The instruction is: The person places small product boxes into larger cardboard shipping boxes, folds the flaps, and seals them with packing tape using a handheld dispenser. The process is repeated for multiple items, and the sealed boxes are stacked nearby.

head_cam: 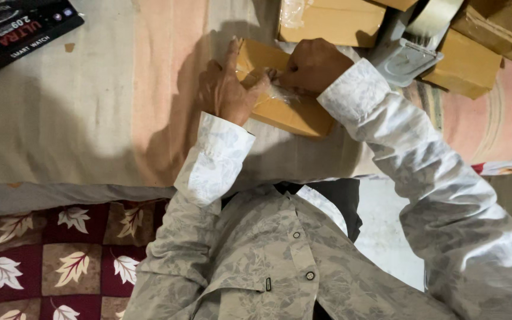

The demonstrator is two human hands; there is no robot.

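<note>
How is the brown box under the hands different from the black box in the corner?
The brown box is plain cardboard; the black box is dark, with printing on it. The brown box lies under the left hand and right hand, with clear tape on it; the black box lies alone, untouched. Both rest on the striped cloth.

We see a matt cardboard box (285, 109) under glossy clear tape (280, 92), on a soft woven cloth (90, 106).
</note>
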